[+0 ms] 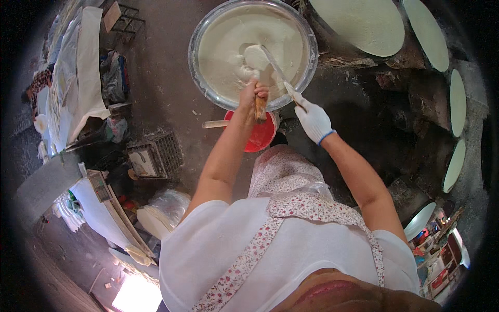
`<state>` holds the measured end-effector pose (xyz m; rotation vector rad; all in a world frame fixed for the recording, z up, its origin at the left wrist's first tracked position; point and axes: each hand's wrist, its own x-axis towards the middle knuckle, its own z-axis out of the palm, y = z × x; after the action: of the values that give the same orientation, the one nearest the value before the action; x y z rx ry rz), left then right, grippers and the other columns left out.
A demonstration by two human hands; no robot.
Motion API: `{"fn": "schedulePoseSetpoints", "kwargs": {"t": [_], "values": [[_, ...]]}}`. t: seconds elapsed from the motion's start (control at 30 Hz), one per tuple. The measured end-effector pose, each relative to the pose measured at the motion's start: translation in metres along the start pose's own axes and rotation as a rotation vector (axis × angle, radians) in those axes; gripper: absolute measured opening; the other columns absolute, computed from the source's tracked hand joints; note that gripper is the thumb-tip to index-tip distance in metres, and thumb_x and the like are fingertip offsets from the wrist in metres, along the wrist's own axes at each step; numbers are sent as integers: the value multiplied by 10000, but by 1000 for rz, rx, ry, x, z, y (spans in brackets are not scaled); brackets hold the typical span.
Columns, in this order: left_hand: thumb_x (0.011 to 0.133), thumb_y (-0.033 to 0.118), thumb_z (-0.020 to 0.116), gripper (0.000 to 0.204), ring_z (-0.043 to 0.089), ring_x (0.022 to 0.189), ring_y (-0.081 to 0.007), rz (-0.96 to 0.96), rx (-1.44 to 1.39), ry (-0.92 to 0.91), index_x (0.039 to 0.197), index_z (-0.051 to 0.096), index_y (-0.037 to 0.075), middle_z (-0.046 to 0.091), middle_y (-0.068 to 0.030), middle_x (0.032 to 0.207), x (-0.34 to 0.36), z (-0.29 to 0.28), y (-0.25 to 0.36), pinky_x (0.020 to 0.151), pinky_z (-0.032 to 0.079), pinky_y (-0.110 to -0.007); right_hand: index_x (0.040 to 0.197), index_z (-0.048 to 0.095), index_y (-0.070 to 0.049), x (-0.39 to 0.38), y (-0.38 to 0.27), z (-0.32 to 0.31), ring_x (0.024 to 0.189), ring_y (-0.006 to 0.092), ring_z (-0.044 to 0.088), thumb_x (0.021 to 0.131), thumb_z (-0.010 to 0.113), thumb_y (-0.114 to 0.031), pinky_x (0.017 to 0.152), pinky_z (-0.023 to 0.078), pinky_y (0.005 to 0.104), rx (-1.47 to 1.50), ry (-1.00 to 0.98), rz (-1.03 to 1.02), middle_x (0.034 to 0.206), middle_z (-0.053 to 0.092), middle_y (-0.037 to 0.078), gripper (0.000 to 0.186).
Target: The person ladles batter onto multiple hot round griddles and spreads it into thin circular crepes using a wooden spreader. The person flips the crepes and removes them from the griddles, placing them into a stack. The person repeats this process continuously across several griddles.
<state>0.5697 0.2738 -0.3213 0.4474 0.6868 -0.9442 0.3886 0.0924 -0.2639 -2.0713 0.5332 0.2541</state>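
Note:
A large round metal basin [196, 78] full of creamy white batter [223, 44] stands in front of me. My left hand [252, 93], bare, is closed around a worn wooden handle [260, 110] at the basin's near rim. The head of that tool is coated in batter, so I cannot tell its kind. In a white glove with a blue cuff, my right hand [314, 121] grips a long-handled ladle [278, 70]. The ladle's batter-covered bowl is over the middle of the basin, close to the left tool's head. Below the basin sits a red bucket [266, 136], partly hidden by my left forearm.
A pale stick [214, 124] juts left from the bucket. Big round pale discs [364, 23] line the right side. At left are a dark plastic crate [158, 156], a draped white sheet [88, 67] and bagged items [113, 75].

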Motion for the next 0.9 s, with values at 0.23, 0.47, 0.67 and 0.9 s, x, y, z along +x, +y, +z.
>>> {"fn": "schedulePoseSetpoints", "kwargs": {"t": [0.23, 0.47, 0.67, 0.9], "values": [[1015, -10, 521, 226, 475, 540, -86, -124, -597, -357, 811, 464, 68, 488, -5, 731, -87, 107, -44, 495, 457, -209, 1513, 558, -69, -66, -76, -40, 1305, 297, 632, 1035, 579, -205, 1080, 470, 349, 183, 44, 67, 1391, 667, 213, 497], [1045, 13, 478, 213, 494, 545, -91, -140, -414, -775, 839, 476, 70, 497, -15, 738, -207, 225, -24, 513, 469, -242, 1503, 585, -119, -123, -199, -114, 1250, 318, 687, 1035, 606, -193, 1026, 530, 358, 100, 206, -229, 1378, 676, 218, 474], [1083, 121, 489, 234, 518, 539, -124, -69, -176, -1037, 853, 483, 75, 488, -9, 738, -311, 317, -29, 505, 472, -279, 1509, 560, -312, -127, -242, -146, 781, 391, 731, 1002, 638, -247, 650, 584, 510, -127, 724, -705, 864, 738, 181, 517], [1088, 84, 446, 200, 501, 532, -105, 90, -169, -605, 890, 464, 57, 468, -30, 747, -279, 225, -5, 456, 489, -250, 1524, 567, -240, -134, -211, -124, 869, 350, 759, 978, 704, -167, 754, 613, 425, 53, 622, -767, 1023, 756, 187, 567]]}}
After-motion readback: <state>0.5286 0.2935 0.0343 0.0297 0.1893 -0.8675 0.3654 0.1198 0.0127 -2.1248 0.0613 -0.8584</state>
